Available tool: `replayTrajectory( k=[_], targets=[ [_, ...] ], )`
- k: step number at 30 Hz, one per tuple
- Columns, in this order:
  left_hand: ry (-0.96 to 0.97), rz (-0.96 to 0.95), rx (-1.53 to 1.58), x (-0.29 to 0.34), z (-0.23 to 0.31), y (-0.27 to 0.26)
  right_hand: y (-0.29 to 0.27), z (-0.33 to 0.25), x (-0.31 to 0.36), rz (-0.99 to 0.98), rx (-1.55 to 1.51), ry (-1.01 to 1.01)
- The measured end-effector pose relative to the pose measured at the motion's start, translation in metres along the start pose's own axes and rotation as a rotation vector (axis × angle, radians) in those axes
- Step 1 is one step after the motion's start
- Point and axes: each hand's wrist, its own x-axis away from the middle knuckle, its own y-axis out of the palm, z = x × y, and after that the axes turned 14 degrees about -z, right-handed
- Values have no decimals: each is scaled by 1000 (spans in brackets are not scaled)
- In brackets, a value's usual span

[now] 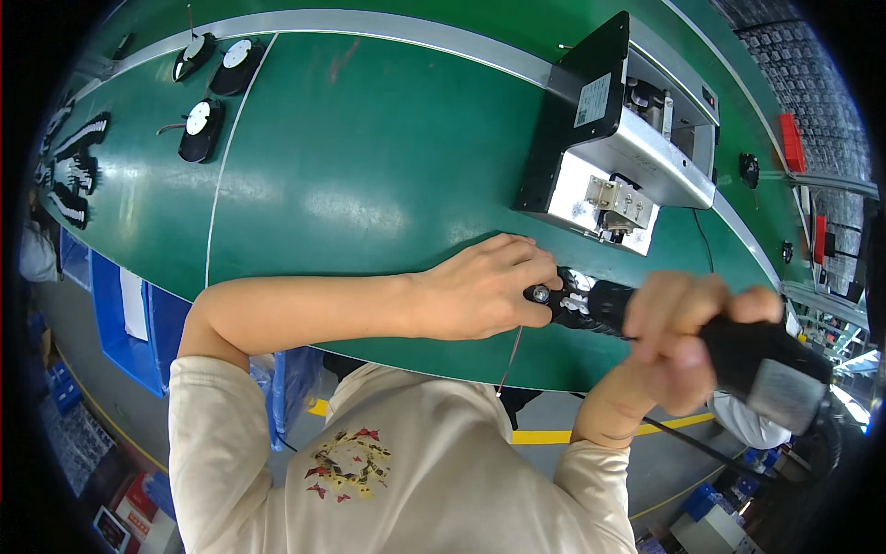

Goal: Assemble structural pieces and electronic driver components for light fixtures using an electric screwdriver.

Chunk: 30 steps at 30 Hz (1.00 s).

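Note:
My right hand (pixel 678 337) is wrapped around a black electric screwdriver (pixel 757 355), which lies nearly level and points left. A cable leaves the screwdriver's rear end. Its front end meets a small black part (pixel 563 305) with shiny patches on the green table. My left hand (pixel 489 286) presses on the left side of that part with curled fingers, gripping it. From beneath it a thin reddish wire (pixel 510 360) hangs toward the table's near edge. Much of the part is covered by my fingers and the screwdriver's nose, and the bit's tip cannot be made out.
A metal screw feeder (pixel 637 157) with a black side plate stands beyond my right hand. Three black parts with white discs, one a wired housing (pixel 198 129), lie far left. Black-and-white pieces (pixel 74 171) sit at the left edge. A blue bin (pixel 138 319) is below the table.

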Motion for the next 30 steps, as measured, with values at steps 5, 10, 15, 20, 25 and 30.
replayTrajectory(
  k=[5, 10, 15, 20, 25, 30],
  targets=[
    [-1, -4, 41, 1, -1, 4, -16, -8, -34, 91, 103, -130],
    [14, -11, 24, 0, -2, 5, -22, 8, -40, 118, 142, -101],
    [-10, -19, -1, 4, -2, 5, -21, 20, -37, 161, 398, -57],
    [1, -26, -10, 1, -1, 5, -25, -17, -33, -84, 99, -45],
    [-42, -57, 58, 4, -1, 5, -57, -47, -53, 202, -33, -215],
    [-18, -45, 72, 0, 0, 5, -81, -23, -78, 553, 374, -256]
  ],
)
